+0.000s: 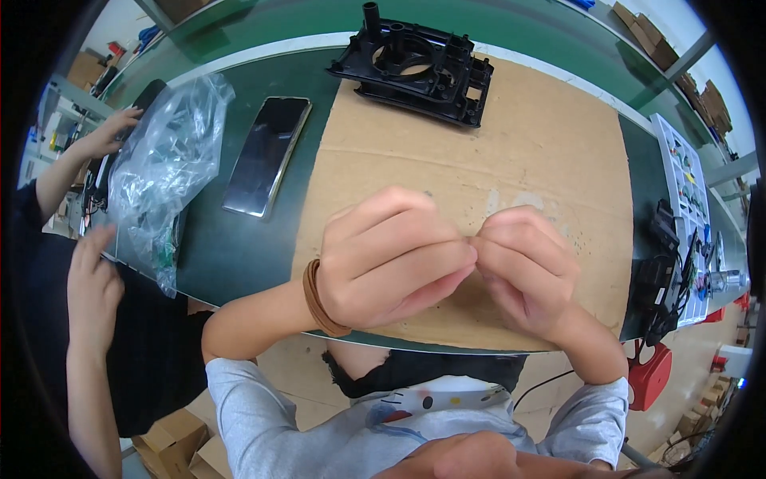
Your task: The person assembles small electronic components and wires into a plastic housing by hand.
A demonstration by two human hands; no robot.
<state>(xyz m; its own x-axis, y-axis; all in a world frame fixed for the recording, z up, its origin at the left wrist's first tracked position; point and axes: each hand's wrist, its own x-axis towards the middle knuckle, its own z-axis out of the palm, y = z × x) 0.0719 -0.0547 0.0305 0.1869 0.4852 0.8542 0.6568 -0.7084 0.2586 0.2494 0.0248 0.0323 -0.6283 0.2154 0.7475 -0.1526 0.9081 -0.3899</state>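
My left hand [399, 259] and my right hand [527, 267] meet fingertip to fingertip above a brown cardboard sheet [558, 128]. Both are closed in a pinch. Whatever the fingers hold, if anything, is hidden or too small to make out. A brown band [317, 299] circles my left wrist. Beyond my hands, at the far edge of the cardboard, lies a black plastic housing [423, 76] with a large round opening and an upright post. Neither hand touches it.
A phone [267, 156] lies left of the cardboard, beside a clear plastic bag [171, 148]. A co-worker's hands [94, 279] are at the left. Black cabled devices [658, 275] and a white compartment tray [686, 191] stand at the right. A red stool [650, 375] is below.
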